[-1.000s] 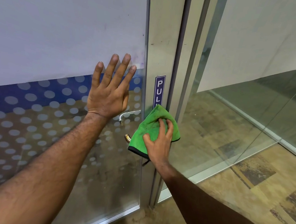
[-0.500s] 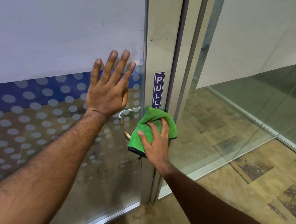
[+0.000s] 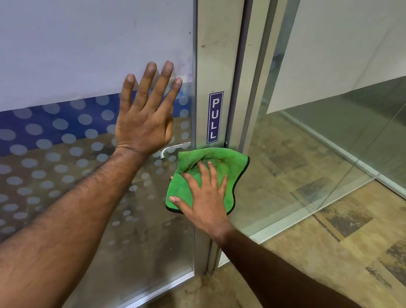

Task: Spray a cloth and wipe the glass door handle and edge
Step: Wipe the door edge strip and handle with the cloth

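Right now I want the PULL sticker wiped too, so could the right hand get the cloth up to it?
Probably yes. The right hand presses the green cloth flat on the door frame, directly below the PULL sticker, and nothing lies between them.

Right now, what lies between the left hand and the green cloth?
In the head view, only the silver door handle and dotted glass lie between the left hand and the green cloth.

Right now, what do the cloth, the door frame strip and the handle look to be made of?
Cloth: looks like green microfibre, fuzzy nap, dark stitched edging.
Door frame strip: brushed metal, probably aluminium; dull grey sheen with scuffs.
Handle: polished silvery metal seen through the glass; alloy unclear.
The right hand presses the cloth flat against the frame strip.
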